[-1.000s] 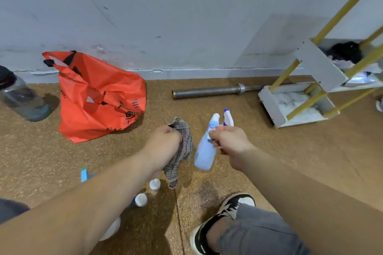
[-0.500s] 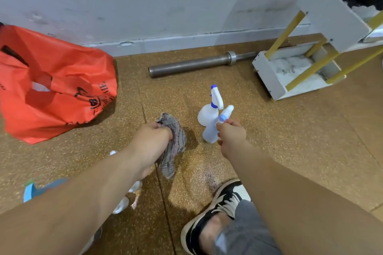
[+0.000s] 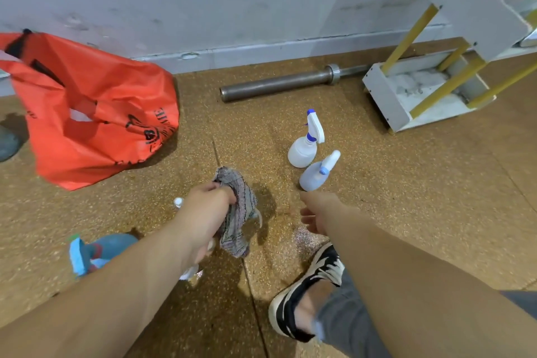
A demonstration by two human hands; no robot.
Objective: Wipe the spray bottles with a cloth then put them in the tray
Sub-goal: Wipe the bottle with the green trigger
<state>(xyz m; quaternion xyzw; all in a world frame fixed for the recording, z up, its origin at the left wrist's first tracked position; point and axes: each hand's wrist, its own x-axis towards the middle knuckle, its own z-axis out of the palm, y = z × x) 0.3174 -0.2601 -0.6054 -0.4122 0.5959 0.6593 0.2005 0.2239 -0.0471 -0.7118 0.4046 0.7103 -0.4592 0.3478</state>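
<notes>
The right hand (image 3: 319, 212) has let go of the pale blue translucent plastic spray bottle (image 3: 315, 177) that it gripped half a second ago. The hand now sits just short of the bottle, fingers loosely curled, holding nothing. The bottle stands on the speckled brown floor (image 3: 406, 197), its nozzle leaning right, just beside the white plastic spray bottle with a blue trigger (image 3: 302, 151). Both bottles are outside the white tray with yellow rods (image 3: 383, 96). The left hand (image 3: 209, 212) still grips the grey striped cloth (image 3: 241, 212), which hangs bunched. An orange plastic bag (image 3: 96, 113) lies to the left. A steel bar (image 3: 276, 86) lies by the wall.
</notes>
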